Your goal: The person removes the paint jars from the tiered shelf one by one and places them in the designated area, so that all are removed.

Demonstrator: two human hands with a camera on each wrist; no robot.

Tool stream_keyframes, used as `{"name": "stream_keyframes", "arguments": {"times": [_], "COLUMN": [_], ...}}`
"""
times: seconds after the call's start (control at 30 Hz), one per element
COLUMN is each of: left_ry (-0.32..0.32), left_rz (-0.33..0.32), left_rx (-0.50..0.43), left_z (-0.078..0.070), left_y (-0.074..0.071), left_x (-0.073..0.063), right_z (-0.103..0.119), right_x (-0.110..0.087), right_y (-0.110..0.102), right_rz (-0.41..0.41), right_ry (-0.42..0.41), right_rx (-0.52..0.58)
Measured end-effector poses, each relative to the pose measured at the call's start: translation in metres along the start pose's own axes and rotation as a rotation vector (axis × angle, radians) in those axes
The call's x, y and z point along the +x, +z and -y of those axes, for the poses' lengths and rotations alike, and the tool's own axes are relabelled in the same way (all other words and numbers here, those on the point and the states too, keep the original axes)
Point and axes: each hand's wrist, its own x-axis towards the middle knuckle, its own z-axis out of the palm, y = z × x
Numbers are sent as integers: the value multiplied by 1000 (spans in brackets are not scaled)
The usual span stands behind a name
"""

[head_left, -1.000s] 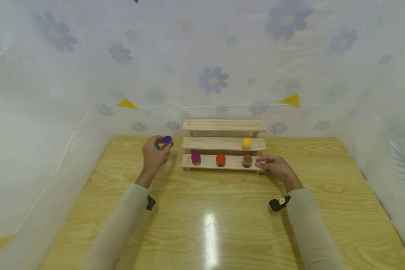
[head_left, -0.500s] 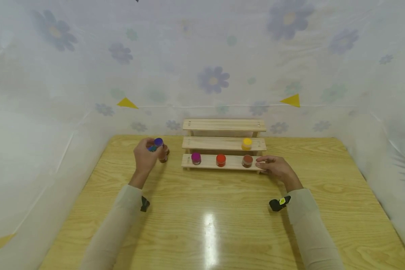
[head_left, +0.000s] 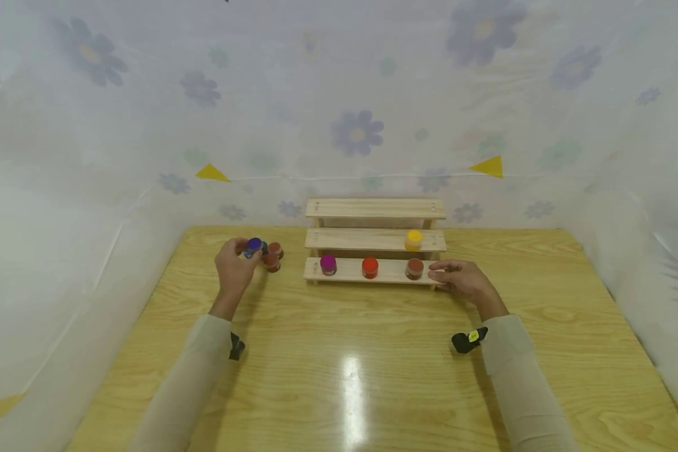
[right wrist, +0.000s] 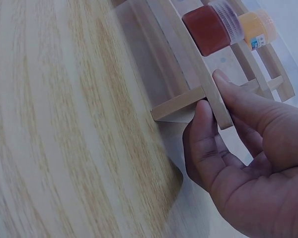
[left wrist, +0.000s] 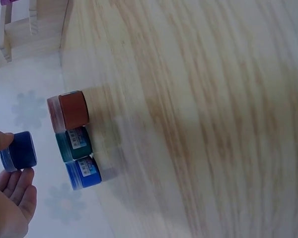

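Observation:
My left hand [head_left: 233,269] pinches a small paint jar [head_left: 254,245] with a dark blue-violet lid, held above the table. In the left wrist view, this dark blue jar [left wrist: 23,150] is between thumb and fingers, apart from a row of standing jars: brown [left wrist: 74,109], green [left wrist: 79,143] and blue [left wrist: 87,172]. My right hand [head_left: 464,280] grips the right end of the lowest step of a three-tier wooden rack [head_left: 361,240]. The right wrist view has the thumb above the rack's slat [right wrist: 208,84] and the fingers beneath it.
Purple [head_left: 328,265], red [head_left: 370,268] and brown [head_left: 414,269] jars stand on the lowest step. A yellow jar [head_left: 413,240] sits on the middle step. Two reddish-brown-lidded jars [head_left: 272,262] stand left of the rack. Flowered white sheeting [head_left: 357,135] encloses the table [head_left: 339,351].
My left hand has moved left and slightly lower with the dark blue paint jar, uncovering the reddish-brown jars beside it. The right hand and the rack have stayed in place.

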Motion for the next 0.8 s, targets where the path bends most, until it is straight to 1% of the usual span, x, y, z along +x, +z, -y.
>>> {"name": "stream_keyframes", "arguments": {"times": [0.13,0.33,0.47,0.63,0.8], "left_ry": [-23,-71,-117,-173,-187], "left_rz": [-1,13,28,69,108], "left_rx": [19,85,97,97,113], "left_z": [2,5,8,15,19], "left_y": [0,-1,-2,-1,0], "left_x": [-1,-1,-1,-2,-4], "right_z": [2,3,2,2,4], "right_x": [-1,-2,0,-1,-3], "right_y": [1,0,0,-1,0], "right_rz": [0,2,7,10,7], "right_ry": [1,-10,-11,-9,-9], "right_rx": [-2,-5,10,16,-3]}}
